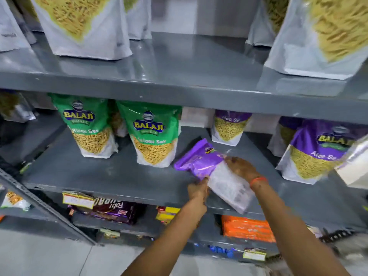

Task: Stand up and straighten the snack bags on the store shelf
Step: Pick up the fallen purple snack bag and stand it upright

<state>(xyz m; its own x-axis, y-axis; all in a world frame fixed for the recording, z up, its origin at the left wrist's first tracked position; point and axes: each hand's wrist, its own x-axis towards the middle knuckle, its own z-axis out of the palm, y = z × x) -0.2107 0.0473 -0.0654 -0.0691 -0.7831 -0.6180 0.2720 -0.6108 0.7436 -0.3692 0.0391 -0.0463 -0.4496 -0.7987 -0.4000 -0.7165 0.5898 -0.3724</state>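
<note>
A purple and white snack bag [201, 163] lies flat on the grey middle shelf [99, 172], its white bottom end jutting over the front edge. My left hand [198, 191] pinches its near edge from below. My right hand [242, 168] grips its upper side, an orange band on the wrist. Two green Balaji bags [89, 126] [153, 134] stand upright to the left. Purple Aloo Sev bags stand behind [229, 128] and to the right [316, 152].
Large white bags of sev [83, 26] [322, 36] stand on the upper shelf. Below are brown packets [111, 211], orange packets [247, 229] and yellow price labels [77, 199]. A slotted steel upright [39, 206] slants at the left. Pale floor lies underneath.
</note>
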